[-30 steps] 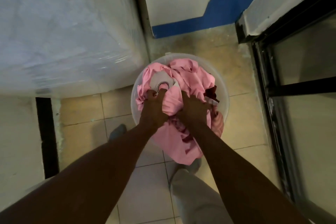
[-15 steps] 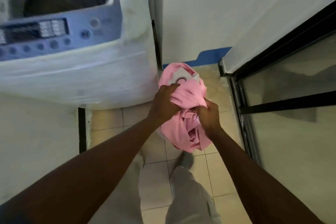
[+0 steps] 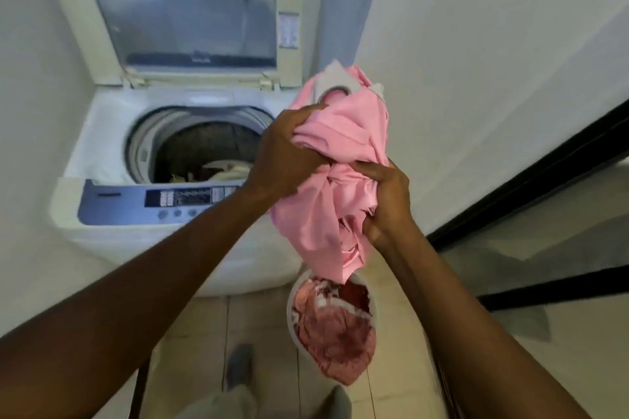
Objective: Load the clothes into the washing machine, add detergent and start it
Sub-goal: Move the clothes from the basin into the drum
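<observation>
A bunched pink garment (image 3: 343, 143) with a white patch at its top hangs in the air, gripped by both hands. My left hand (image 3: 286, 153) clutches its upper left side and my right hand (image 3: 384, 201) its lower right. The bundle is level with the right front corner of the white top-loading washing machine (image 3: 102, 146). The machine's lid (image 3: 183, 17) stands up and the drum (image 3: 200, 153) shows a few light clothes at the bottom. Below the garment, a white bucket (image 3: 292, 313) on the floor holds more pink and red clothes (image 3: 333, 326).
The blue control panel (image 3: 153, 204) runs along the machine's front edge. A white wall rises at the right, with a dark-framed glass door (image 3: 544, 231) below it. The tiled floor and my feet (image 3: 238, 364) are at the bottom.
Both hands have lifted the pink garment out of the bucket and up to the machine's top. My view has tilted up, showing the raised lid and the drum.
</observation>
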